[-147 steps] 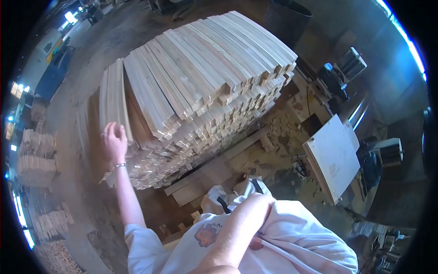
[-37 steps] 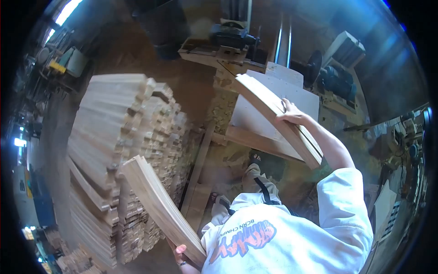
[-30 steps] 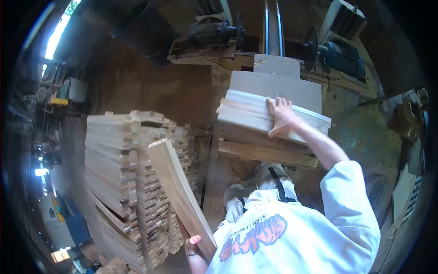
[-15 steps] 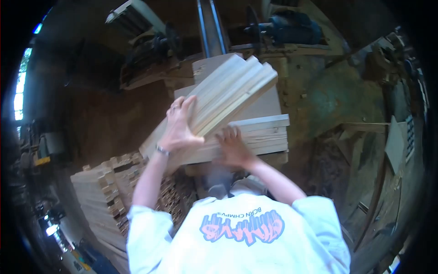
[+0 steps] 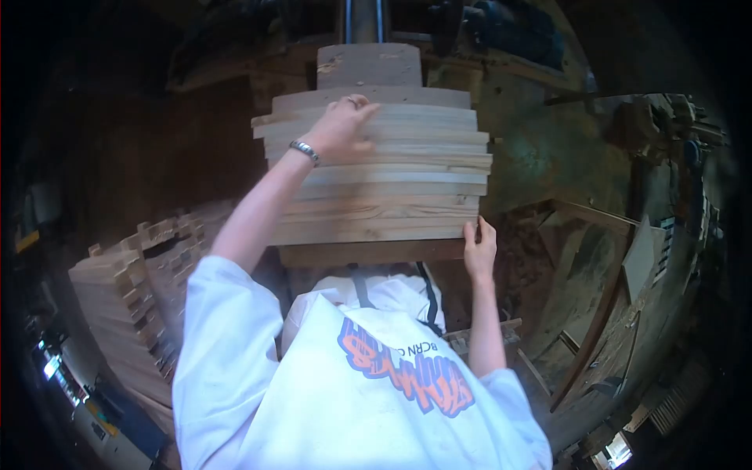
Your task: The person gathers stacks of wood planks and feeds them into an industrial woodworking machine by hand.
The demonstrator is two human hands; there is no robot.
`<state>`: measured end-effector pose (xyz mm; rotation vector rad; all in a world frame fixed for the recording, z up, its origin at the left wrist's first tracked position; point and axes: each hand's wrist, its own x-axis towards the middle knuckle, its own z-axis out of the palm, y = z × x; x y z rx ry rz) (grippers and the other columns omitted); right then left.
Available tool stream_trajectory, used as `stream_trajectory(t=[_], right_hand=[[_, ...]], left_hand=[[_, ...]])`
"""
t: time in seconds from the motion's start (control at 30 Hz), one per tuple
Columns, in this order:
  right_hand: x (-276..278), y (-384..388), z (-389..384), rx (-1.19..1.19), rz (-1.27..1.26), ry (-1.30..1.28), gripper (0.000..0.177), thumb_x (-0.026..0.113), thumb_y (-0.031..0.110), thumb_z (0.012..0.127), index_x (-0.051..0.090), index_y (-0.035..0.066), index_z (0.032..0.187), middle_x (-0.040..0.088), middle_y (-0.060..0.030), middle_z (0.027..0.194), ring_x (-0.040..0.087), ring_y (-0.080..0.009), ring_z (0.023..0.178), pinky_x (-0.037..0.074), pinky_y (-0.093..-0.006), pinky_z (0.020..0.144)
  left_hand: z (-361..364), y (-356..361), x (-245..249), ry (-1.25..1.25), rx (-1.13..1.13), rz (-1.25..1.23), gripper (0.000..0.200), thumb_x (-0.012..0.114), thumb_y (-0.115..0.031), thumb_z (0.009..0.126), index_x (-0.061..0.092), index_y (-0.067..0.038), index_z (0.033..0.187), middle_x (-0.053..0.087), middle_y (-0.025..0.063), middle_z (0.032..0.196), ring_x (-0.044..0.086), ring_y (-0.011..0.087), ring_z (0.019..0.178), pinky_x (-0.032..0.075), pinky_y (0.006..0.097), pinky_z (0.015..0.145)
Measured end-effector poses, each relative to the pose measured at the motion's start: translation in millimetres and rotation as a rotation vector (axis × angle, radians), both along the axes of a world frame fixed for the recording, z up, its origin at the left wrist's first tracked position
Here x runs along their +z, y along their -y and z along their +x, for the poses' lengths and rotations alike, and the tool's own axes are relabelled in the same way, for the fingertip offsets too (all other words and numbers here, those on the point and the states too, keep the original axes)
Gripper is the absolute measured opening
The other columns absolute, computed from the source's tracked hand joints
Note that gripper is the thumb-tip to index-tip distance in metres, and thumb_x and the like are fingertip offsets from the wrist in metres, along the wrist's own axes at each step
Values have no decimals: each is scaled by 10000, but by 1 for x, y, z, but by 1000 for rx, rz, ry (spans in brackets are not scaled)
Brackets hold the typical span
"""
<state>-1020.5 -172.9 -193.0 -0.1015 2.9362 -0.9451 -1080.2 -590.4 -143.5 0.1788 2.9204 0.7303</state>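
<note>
Several pale wooden planks [image 5: 392, 188] lie flat side by side on a work surface in front of me. My left hand [image 5: 343, 129], with a ring and a metal bracelet, rests palm down on the far planks, fingers spread. My right hand [image 5: 479, 249] grips the near right corner of the plank set, fingers curled over its edge. A darker board [image 5: 368, 254] sits under the planks at the near side.
A large stack of cut timber [image 5: 129, 294] stands at my left. A machine with a metal rail [image 5: 363, 19] and a motor [image 5: 509, 27] lies beyond the planks. Wooden frames and offcuts [image 5: 603, 298] lean at the right over a sawdust-covered floor.
The bundle that my left hand held tilted now lies flat with the other planks. My left hand moved to the far planks; my right hand shifted to the near right corner.
</note>
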Motion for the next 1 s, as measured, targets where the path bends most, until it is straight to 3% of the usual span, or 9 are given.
stream_trajectory(t=[0.1,0.17,0.23,0.3,0.37,0.57,0.67,0.83,1.0], right_hand=[[1,-5,-14,94,4,305,458,605,397,985,654,-32,1139,643,-218,1148,620,-358,1078,481,-395,924],[4,-7,-17,88,7,320,455,610,406,982,668,-22,1127,660,-199,1097,641,-330,1024,491,-379,889],[15,-1,-16,59,5,333,473,615,424,978,675,-22,1124,671,-187,1044,653,-302,976,495,-361,870],[18,1,-16,54,27,341,498,606,452,976,682,-20,1113,679,-186,1029,655,-288,967,493,-362,868],[13,-3,-18,79,48,318,493,609,447,975,686,-28,1085,689,-189,1013,660,-299,937,491,-359,857],[13,-9,-24,48,-131,452,497,623,438,977,688,-50,1045,714,-119,932,641,-163,859,481,-311,822],[10,-24,-33,64,-215,585,495,639,428,973,687,-48,1103,710,-68,1003,609,-99,919,475,-275,847],[0,-43,-51,28,-579,887,516,664,390,962,595,22,1317,635,-21,1212,570,-120,1136,439,-310,964],[-5,-51,-61,89,-591,957,432,658,376,965,610,76,1272,627,31,1168,538,-77,1107,410,-301,941]], left_hand=[[84,39,15,-201,548,291,349,714,-202,887,680,-13,1179,675,149,1181,654,269,1055,514,354,934],[172,64,-5,-356,821,152,204,696,-130,911,728,1,1064,727,131,1074,698,216,974,551,315,841],[267,73,-47,21,1028,356,239,717,-164,905,730,5,1074,730,128,1108,707,188,959,544,315,877],[314,54,-56,319,1241,1139,379,714,-196,935,662,56,1213,699,115,1164,682,163,994,545,302,911],[325,36,-60,200,1217,1260,392,717,-159,930,636,64,1243,692,118,1165,677,167,1010,551,303,908],[324,36,-66,211,1154,1209,347,734,-125,912,651,59,1194,701,104,1105,665,144,996,554,301,898],[322,37,-71,238,1117,1251,344,722,-151,925,625,20,1208,682,75,1087,659,153,997,545,306,916],[321,42,-79,252,1129,1420,365,714,-125,925,580,11,1237,668,79,1120,650,165,1038,525,314,959],[322,47,-77,313,1096,1405,425,721,-120,916,546,20,1278,656,98,1176,636,185,1112,507,341,1012]])
